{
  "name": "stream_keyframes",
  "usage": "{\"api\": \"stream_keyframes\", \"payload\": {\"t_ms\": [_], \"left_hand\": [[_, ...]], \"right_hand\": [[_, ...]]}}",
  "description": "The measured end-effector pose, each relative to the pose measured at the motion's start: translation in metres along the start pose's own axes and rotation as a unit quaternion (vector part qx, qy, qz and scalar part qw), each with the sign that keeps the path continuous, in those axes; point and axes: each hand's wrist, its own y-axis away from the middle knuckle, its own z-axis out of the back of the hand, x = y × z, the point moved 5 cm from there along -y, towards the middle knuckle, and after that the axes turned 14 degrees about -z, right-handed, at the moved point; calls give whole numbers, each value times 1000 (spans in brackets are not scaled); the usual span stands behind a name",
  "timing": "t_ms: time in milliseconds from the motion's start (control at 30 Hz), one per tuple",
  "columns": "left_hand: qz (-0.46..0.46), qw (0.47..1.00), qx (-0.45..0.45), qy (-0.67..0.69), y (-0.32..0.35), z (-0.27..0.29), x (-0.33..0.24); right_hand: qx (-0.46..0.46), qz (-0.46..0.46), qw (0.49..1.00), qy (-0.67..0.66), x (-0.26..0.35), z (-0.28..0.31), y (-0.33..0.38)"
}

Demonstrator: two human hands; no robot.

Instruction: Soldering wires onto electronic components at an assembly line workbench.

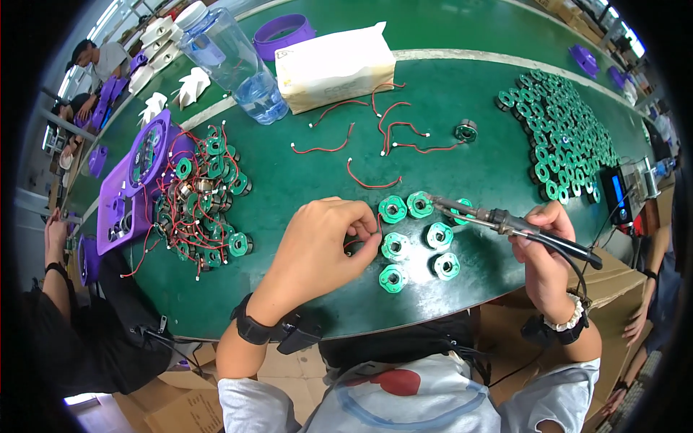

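The left hand (321,242) pinches a thin red wire lead (361,242) near the green desk's (303,173) near edge. The right hand (541,249) grips a black-handled soldering iron (505,220), its long axis pointing left toward the round green coil parts (419,234) just right of the pinch.

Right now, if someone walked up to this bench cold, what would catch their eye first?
Probably the soldering iron in the right hand, its tip at a cluster of green ring-shaped coil parts mid-table, while the left hand pinches a red wire beside them. Next, the big heap of green rings far right.
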Motion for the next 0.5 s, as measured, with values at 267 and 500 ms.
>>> {"api": "stream_keyframes", "payload": {"t_ms": [267, 500], "left_hand": [[-24, 995, 89, -33, 5, 2, 2], [-38, 992, 120, -8, 4, 14, -2]], "right_hand": [[11, -12, 1000, 1, -3, 0, 1], [30, -25, 999, 6, -7, -4, 2]]}}
